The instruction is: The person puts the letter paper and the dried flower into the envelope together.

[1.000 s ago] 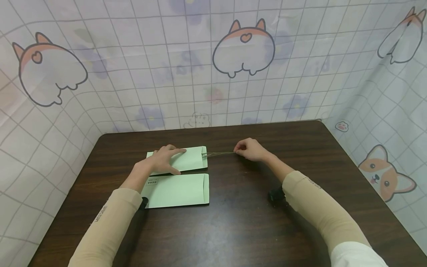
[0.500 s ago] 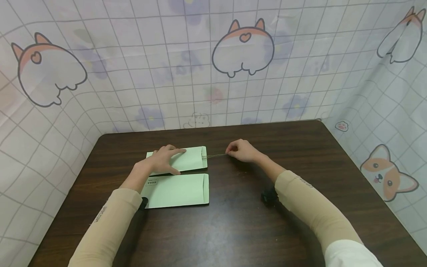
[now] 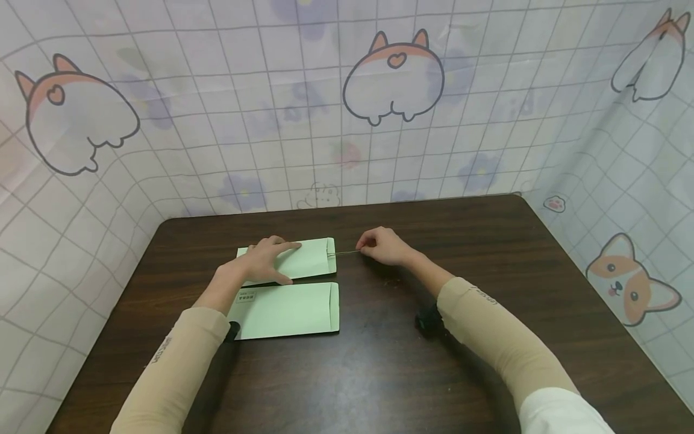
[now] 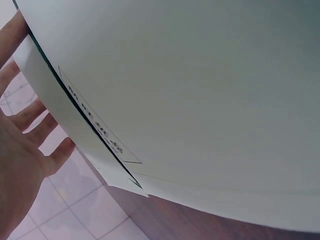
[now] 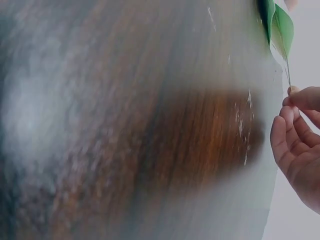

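Two pale green envelopes lie one behind the other on the dark table. My left hand (image 3: 265, 259) rests on the far envelope (image 3: 310, 256), thumb and forefinger spread apart; in the left wrist view its fingers reach past the paper's edge. At the right end of that envelope the opening gapes a little, as the right wrist view shows. A thin, string-like strand (image 3: 347, 252) runs out of it to my right hand (image 3: 384, 246), which pinches the strand's outer end between thumb and forefinger. Closer to me, the near envelope (image 3: 287, 313) lies flat with a small printed box at its left end.
The brown wood-grain table (image 3: 374, 374) reaches to a patterned curtain (image 3: 238, 132) at the back and sides. A black wrist device (image 3: 428, 319) hangs under my right forearm, low over the table. Another dark one (image 3: 232, 331) shows beside my left sleeve.
My right hand has moved left toward the far envelope, still pinching the strand, so less of the strand shows outside the opening. The left hand and both envelopes stay in place.
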`<move>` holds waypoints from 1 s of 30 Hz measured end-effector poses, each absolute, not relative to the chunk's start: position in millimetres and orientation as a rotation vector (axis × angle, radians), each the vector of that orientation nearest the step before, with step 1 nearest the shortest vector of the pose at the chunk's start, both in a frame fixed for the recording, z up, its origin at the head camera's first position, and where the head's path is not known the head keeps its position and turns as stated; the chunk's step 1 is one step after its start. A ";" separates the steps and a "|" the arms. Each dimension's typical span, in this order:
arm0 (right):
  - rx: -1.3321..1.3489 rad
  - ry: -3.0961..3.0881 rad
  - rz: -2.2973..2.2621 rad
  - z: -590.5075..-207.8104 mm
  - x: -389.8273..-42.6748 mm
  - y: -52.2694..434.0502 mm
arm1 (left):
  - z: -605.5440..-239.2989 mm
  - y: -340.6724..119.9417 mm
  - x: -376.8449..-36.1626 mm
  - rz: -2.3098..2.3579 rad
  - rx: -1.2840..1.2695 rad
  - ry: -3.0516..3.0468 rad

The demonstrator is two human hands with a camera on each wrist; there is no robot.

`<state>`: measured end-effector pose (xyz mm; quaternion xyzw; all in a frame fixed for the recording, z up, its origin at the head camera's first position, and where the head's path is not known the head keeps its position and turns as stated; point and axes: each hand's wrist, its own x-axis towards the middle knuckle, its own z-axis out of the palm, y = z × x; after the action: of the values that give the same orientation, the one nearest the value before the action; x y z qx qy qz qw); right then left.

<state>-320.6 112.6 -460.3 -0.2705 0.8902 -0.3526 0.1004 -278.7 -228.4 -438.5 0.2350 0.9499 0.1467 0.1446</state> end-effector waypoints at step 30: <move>-0.631 2.570 -1.180 -461.5 -315.1 89.6 | -441.4 -230.6 -280.9 0.400 0.675 2.740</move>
<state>-315.1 89.6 -461.5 -0.2162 0.8804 -0.4042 0.1217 -280.9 -230.6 -441.4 0.2344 0.9512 0.1389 0.1450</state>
